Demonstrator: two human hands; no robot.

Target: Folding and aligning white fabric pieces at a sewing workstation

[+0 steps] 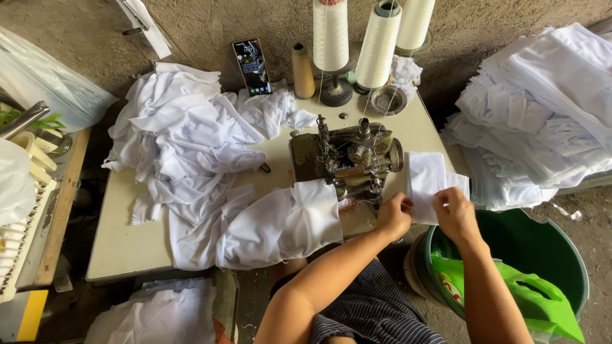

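At three o'clock of the sewing machine (347,159), a white cloth piece (426,181) is pinched by the left hand (394,215) and right hand (454,213) (not yet fed); sewn cloth (191,159) is heaped at nine o'clock.

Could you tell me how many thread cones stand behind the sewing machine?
4: three big white cones, left, middle and right, cut off by the top edge, plus a small tan cone to their left. Others may be out of frame.
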